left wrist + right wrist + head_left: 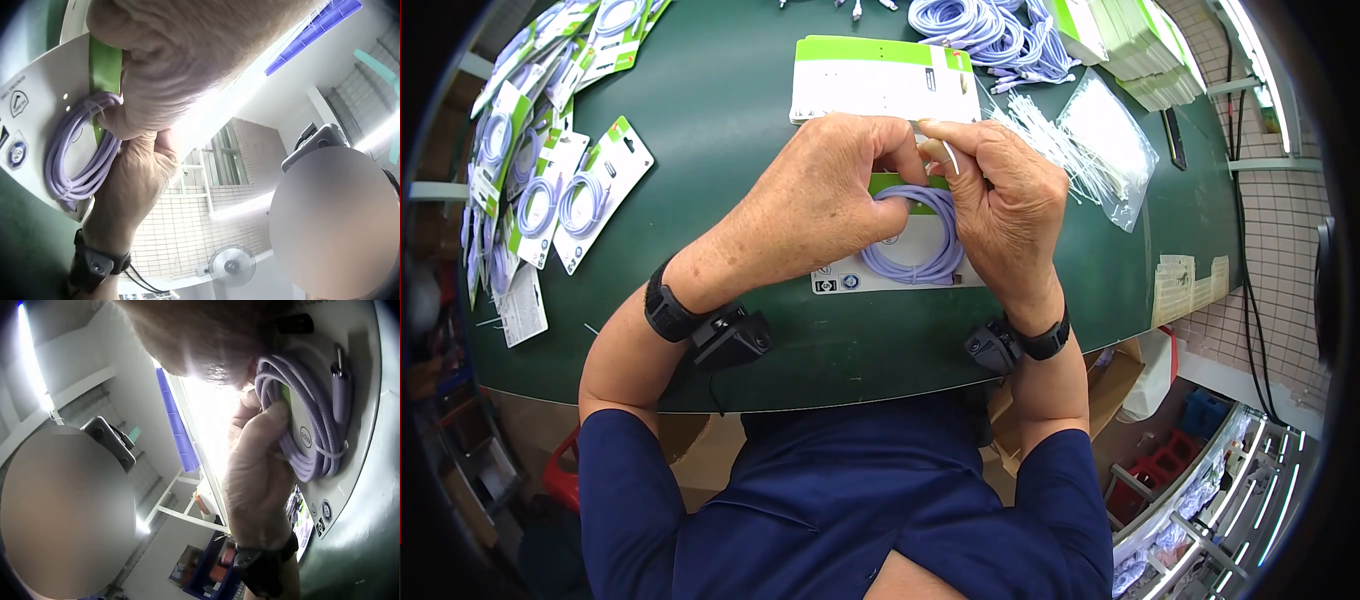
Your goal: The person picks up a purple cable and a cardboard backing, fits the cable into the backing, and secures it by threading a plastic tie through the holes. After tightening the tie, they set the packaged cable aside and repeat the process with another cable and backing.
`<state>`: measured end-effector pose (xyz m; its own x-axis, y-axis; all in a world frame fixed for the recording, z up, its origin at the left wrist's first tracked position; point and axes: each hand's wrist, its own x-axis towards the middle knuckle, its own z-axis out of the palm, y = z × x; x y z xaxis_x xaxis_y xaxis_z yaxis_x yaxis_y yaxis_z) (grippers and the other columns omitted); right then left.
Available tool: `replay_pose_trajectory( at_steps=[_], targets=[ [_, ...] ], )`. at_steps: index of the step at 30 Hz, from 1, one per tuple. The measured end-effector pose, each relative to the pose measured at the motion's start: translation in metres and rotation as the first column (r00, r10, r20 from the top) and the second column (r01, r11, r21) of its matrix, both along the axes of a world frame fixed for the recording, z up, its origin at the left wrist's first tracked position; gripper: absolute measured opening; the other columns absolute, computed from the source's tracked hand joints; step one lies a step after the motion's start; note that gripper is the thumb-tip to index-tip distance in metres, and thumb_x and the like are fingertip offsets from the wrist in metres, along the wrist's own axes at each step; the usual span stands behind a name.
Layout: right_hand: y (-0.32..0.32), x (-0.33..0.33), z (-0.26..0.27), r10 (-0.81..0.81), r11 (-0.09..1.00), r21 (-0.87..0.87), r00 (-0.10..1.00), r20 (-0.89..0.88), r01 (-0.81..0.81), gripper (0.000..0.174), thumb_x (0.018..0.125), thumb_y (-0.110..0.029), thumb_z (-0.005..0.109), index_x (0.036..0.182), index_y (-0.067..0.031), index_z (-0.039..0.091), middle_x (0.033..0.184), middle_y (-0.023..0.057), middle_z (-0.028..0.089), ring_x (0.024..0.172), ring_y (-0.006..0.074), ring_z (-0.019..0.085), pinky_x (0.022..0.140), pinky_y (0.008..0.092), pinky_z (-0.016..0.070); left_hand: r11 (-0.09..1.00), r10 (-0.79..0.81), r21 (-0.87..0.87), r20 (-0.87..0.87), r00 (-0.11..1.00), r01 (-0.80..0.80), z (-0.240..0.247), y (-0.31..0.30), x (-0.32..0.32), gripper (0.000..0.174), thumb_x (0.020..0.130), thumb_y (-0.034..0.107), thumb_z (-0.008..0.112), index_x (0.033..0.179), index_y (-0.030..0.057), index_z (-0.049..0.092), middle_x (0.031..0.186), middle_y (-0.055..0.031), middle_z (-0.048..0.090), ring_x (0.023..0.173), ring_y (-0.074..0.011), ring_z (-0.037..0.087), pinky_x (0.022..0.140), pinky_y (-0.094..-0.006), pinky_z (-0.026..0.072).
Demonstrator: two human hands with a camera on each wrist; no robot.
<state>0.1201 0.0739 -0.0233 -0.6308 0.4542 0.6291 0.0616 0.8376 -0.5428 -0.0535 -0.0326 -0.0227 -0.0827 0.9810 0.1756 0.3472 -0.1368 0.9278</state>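
A coiled lilac cable (pixel 945 240) with metal-tipped plugs lies against a white and green packaging card (pixel 900 270) in front of me. Two thin ties hold the coil's loops together, and one plug (pixel 339 381) points along the card. My left hand (pixel 830 185) grips the coil at its upper left, the thumb (pixel 275 419) reaching into the loop. Between thumb and index finger, my right hand (pixel 1015 195) pinches a thin white cable tie (pixel 951 157) above the coil. The fingers of both hands nearly meet there, hiding the card's top.
Beyond the hands lies a stack of cards (pixel 880 80). Loose white ties (pixel 1050 140) and a plastic bag (pixel 1110 150) are at right. Bundled cables (pixel 1000 40) and card stacks (pixel 1140 50) stand at the back. Carded cables (pixel 540 190) pile up on the green table's (pixel 720 120) left.
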Motion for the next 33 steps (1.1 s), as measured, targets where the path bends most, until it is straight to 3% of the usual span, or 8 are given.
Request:
replay_pose_trajectory(
  at_steps=[16,19,24,27,28,31,33],
  targets=[
    [0.001,-0.003,-0.004,-0.002,0.998,-0.056,0.999,-0.037,-0.001,0.012,0.094,-0.002,0.077,0.105,-0.0015,0.079,0.091,0.0120,0.077,0.077,0.0238,0.076,0.066,0.0331,0.0588,1.000,0.006,-0.001,-0.011,1.000,-0.006,-0.005,0.002,0.000,0.018,0.077,-0.001,0.070,0.094,-0.0055,0.070,0.089,-0.0182,0.077,0.083,-0.0218,0.074,0.078,-0.0360,0.0589],
    [0.003,-0.001,-0.003,0.004,0.998,-0.064,1.000,0.008,-0.004,0.017,0.094,-0.002,0.079,0.111,-0.0018,0.081,0.093,0.0113,0.078,0.078,0.0164,0.073,0.069,0.0287,0.0562,0.999,-0.018,-0.027,0.048,0.999,0.019,-0.006,0.003,-0.002,0.018,0.077,0.000,0.070,0.094,-0.0050,0.071,0.091,-0.0173,0.077,0.086,-0.0217,0.074,0.081,-0.0352,0.0592],
    [0.006,0.005,0.006,0.039,0.996,0.081,0.998,0.040,-0.042,0.017,0.094,-0.002,0.079,0.111,-0.0033,0.082,0.091,0.0097,0.076,0.074,0.0155,0.070,0.066,0.0283,0.0541,0.998,0.002,-0.059,0.042,0.999,0.001,-0.010,0.006,-0.006,0.019,0.077,0.001,0.070,0.095,-0.0044,0.071,0.093,-0.0157,0.078,0.088,-0.0212,0.074,0.082,-0.0344,0.0595],
    [0.001,0.011,0.013,0.088,0.994,-0.078,0.993,0.080,-0.082,0.018,0.094,-0.002,0.079,0.111,-0.0036,0.082,0.091,0.0091,0.075,0.076,0.0163,0.069,0.067,0.0286,0.0531,0.996,-0.007,-0.083,0.109,0.994,0.017,-0.006,0.007,-0.007,0.016,0.080,-0.004,0.068,0.096,-0.0027,0.067,0.096,-0.0048,0.074,0.094,-0.0101,0.070,0.090,-0.0289,0.0589],
    [-0.001,0.013,0.016,0.091,0.993,-0.076,0.993,0.080,-0.085,0.018,0.094,-0.002,0.079,0.111,-0.0036,0.082,0.091,0.0091,0.075,0.076,0.0163,0.069,0.067,0.0286,0.0531,0.997,-0.004,-0.081,0.109,0.994,0.013,-0.005,0.007,-0.007,0.016,0.080,-0.004,0.068,0.096,-0.0027,0.067,0.096,-0.0048,0.074,0.094,-0.0101,0.070,0.090,-0.0289,0.0589],
    [-0.005,0.019,0.027,0.216,0.930,-0.340,0.955,0.205,-0.137,0.019,0.093,-0.001,0.080,0.112,-0.0033,0.082,0.093,0.0093,0.075,0.079,0.0167,0.070,0.068,0.0288,0.0535,0.986,-0.014,-0.166,0.096,0.995,0.030,0.000,0.006,-0.008,0.015,0.082,-0.003,0.069,0.096,-0.0038,0.069,0.096,-0.0057,0.075,0.094,-0.0094,0.070,0.090,-0.0288,0.0591],
    [-0.003,0.020,0.025,0.259,0.919,-0.348,0.949,0.180,-0.185,0.020,0.092,-0.001,0.080,0.112,-0.0033,0.082,0.092,0.0092,0.075,0.079,0.0160,0.070,0.068,0.0285,0.0535,0.990,-0.012,-0.137,0.093,0.996,0.025,-0.002,0.006,-0.009,0.017,0.081,-0.001,0.069,0.097,-0.0040,0.072,0.095,-0.0089,0.076,0.092,-0.0124,0.071,0.087,-0.0308,0.0594]
  ],
)
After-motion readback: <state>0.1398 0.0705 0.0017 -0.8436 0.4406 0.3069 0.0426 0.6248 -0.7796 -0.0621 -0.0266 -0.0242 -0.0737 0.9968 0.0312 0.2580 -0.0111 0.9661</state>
